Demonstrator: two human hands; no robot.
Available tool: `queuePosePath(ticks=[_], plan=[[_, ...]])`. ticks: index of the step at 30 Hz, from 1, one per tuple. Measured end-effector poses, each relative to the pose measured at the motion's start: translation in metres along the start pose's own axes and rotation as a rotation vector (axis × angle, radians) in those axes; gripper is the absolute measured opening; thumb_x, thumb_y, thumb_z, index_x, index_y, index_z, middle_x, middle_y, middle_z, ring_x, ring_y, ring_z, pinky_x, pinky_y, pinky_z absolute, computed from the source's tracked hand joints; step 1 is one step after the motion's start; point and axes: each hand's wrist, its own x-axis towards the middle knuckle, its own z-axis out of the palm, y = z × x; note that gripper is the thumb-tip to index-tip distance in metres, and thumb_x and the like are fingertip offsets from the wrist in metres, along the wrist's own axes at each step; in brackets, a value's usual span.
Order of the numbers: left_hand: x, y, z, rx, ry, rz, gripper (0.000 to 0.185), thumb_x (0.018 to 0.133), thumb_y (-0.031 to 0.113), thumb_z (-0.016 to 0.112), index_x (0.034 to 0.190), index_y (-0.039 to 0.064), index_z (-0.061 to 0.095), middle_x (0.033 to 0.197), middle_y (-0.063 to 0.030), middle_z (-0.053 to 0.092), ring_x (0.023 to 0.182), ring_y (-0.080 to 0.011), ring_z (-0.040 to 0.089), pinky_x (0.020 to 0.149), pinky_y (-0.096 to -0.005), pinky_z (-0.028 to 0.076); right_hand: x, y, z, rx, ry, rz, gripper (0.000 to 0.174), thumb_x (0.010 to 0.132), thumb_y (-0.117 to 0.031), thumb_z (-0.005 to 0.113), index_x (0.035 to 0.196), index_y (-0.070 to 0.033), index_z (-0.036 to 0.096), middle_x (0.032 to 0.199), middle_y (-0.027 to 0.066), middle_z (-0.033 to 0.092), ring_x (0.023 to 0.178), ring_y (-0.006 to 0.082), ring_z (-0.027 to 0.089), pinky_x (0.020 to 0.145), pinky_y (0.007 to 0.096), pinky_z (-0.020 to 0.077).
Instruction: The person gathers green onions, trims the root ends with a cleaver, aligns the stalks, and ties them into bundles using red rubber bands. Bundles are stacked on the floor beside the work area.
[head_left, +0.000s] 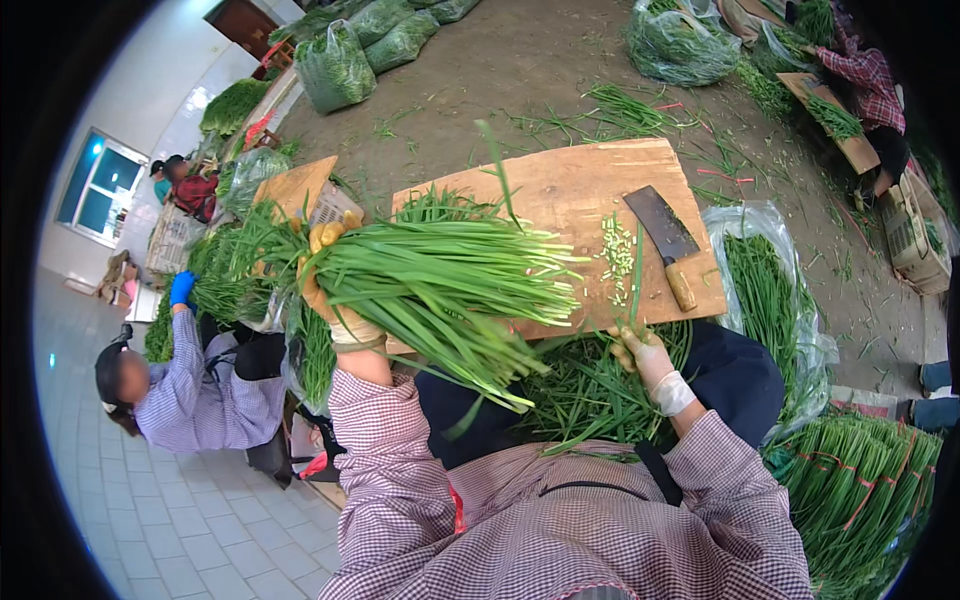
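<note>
A thick bunch of garlic chives (442, 262) is gripped in my gloved left hand (330, 262), its pale cut ends pointing right over a wooden board (555, 180). My right hand (646, 361), in a thin glove, is at the board's near edge beside loose green leaves (592, 390) on my lap; its fingers are bent around some leaves. On the board lie small chopped stem ends (616, 251) and a cleaver with a wooden handle (667, 240), blade pointing away from me. More chives lie on the board behind the bunch.
A plastic bag of chives (765, 300) stands right of the board. Tied bundles (855, 480) are stacked at lower right. A co-worker with a blue glove (181, 288) sits at left beside more greens. Loose chives (637, 112) lie on the floor beyond the board.
</note>
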Motion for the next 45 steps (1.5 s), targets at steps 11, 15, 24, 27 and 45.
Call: queuePosePath(ticks=[11, 15, 24, 27, 45], plan=[[-0.035, -0.031, -0.007, -0.194, -0.235, -0.147, 0.039, 0.081, 0.003, 0.067, 0.117, 0.012, 0.053, 0.073, 0.0011, 0.046, 0.078, -0.0139, 0.051, 0.104, -0.0435, 0.036, -0.007, 0.028, 0.039, 0.273, -0.409, -0.201, 0.037, 0.092, -0.016, 0.063, 0.126, -0.002, 0.056, 0.113, 0.0047, 0.064, 0.096, 0.0133, 0.061, 0.083, 0.029, 0.0515], [-0.046, -0.039, 0.001, -0.156, -0.288, -0.191, 0.055, 0.077, 0.004, 0.072, 0.126, 0.015, 0.05, 0.07, 0.0025, 0.046, 0.075, -0.0132, 0.051, 0.098, -0.0417, 0.039, -0.019, 0.059, 0.005, 0.158, -0.371, -0.066, 0.029, 0.093, -0.017, 0.063, 0.117, -0.001, 0.059, 0.089, 0.0018, 0.066, 0.076, 0.0093, 0.061, 0.068, 0.0258, 0.0512], [-0.03, -0.037, 0.01, -0.29, -0.473, -0.245, 0.055, 0.077, 0.002, 0.074, 0.124, 0.015, 0.05, 0.071, 0.0006, 0.05, 0.077, -0.0166, 0.054, 0.1, -0.0406, 0.039, -0.004, 0.02, 0.009, -0.128, -0.107, -0.377, 0.054, 0.086, -0.016, 0.067, 0.132, 0.003, 0.046, 0.126, 0.0148, 0.053, 0.115, 0.022, 0.052, 0.099, 0.0357, 0.0419], [-0.022, -0.039, 0.018, -0.305, -0.515, -0.242, 0.055, 0.076, 0.002, 0.074, 0.124, 0.015, 0.05, 0.071, 0.0003, 0.051, 0.077, -0.0171, 0.055, 0.1, -0.0402, 0.039, 0.003, 0.017, 0.01, -0.129, -0.119, -0.237, 0.04, 0.084, -0.014, 0.069, 0.118, 0.002, 0.057, 0.106, 0.0086, 0.06, 0.096, 0.0164, 0.058, 0.086, 0.0309, 0.0471], [-0.002, -0.037, 0.08, 0.217, -0.245, -0.345, 0.045, 0.082, 0.02, 0.059, 0.122, 0.001, 0.053, 0.079, -0.005, 0.054, 0.085, -0.0176, 0.056, 0.104, -0.0424, 0.039, -0.053, 0.006, -0.034, -1.225, -0.299, 0.345, 0.039, 0.083, -0.035, 0.067, 0.119, -0.02, 0.068, 0.144, 0.0057, 0.047, 0.132, 0.0335, 0.042, 0.11, 0.0389, 0.0341]])
